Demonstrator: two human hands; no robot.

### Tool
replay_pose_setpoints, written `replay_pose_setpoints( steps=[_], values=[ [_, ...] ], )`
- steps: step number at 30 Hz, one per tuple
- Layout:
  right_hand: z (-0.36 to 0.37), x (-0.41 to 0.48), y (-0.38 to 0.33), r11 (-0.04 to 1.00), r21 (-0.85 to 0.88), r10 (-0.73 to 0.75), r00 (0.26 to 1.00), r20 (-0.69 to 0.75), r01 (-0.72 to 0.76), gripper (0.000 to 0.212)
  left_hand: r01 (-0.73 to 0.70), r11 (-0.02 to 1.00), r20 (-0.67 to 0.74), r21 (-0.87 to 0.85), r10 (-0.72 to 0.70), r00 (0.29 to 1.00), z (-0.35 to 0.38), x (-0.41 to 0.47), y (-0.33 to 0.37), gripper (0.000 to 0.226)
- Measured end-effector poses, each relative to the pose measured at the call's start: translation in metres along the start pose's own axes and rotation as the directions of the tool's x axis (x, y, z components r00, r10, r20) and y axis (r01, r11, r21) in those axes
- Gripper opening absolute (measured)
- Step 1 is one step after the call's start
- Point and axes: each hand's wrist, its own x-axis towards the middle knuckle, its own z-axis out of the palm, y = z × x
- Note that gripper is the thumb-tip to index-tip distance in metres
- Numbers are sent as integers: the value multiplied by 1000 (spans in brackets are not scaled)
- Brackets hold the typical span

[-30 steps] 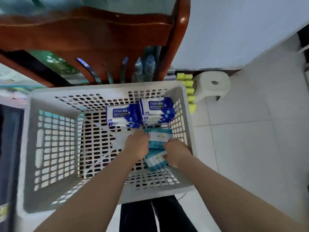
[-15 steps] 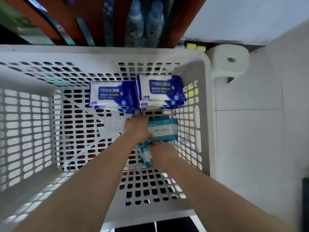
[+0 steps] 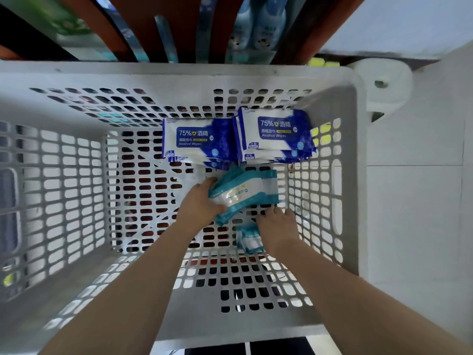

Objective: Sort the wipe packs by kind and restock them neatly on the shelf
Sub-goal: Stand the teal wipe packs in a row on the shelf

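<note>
Counting from the far wall of the white basket (image 3: 179, 73): two stacks of blue-and-white alcohol wipe packs are seen side by side, the left blue stack (image 3: 194, 139) lower and the right blue stack (image 3: 275, 133) pushed into the far right corner. Several pack edges show in each, but the exact number cannot be told.

Just in front of them a teal bundle (image 3: 245, 193) is gripped by the left hand (image 3: 202, 201), the fingers curled round its left end with the thumb underneath. More than one pack is held, tilted and lifted off the basket floor, though the count is blurred. One single teal pack (image 3: 249, 240) lies flat on the floor, nearer the person. It is covered by the right hand (image 3: 277, 226), whose fingers are laid nearly straight, the tips resting on the perforated floor.

Everything is crowded into the right half of the basket, and the whole left half of its floor is open grid. The right wall stands close beside the right hand. Beyond the far rim the red-brown shelf (image 3: 184, 26) is seen with two pale bottles (image 3: 258, 21) between its posts. One white stool (image 3: 384, 80) sits on the tiled floor (image 3: 414, 226) at the basket's far right corner.
</note>
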Motion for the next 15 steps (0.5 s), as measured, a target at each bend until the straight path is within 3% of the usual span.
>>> replay_pose_setpoints(
  steps=[3, 6, 11, 15],
  values=[
    [-2, -3, -3, 999, 39, -17, 1000, -17, 18, 38, 5, 998, -48, 64, -2, 999, 3, -5, -4, 66],
    [0, -13, -4, 989, 144, -29, 1000, -3, 29, 37, 13, 996, 12, 88, -14, 1000, -2, -10, -5, 61],
    [-5, -32, -6, 977, 213, -10, 995, -102, 31, 45, -89, 988, 11, 129, 89, 996, -13, -29, -16, 39],
    [-15, -39, -16, 966, 250, -26, 989, -148, 63, 37, -116, 985, -1, 127, 117, 993, -16, -41, -28, 56]
  ],
)
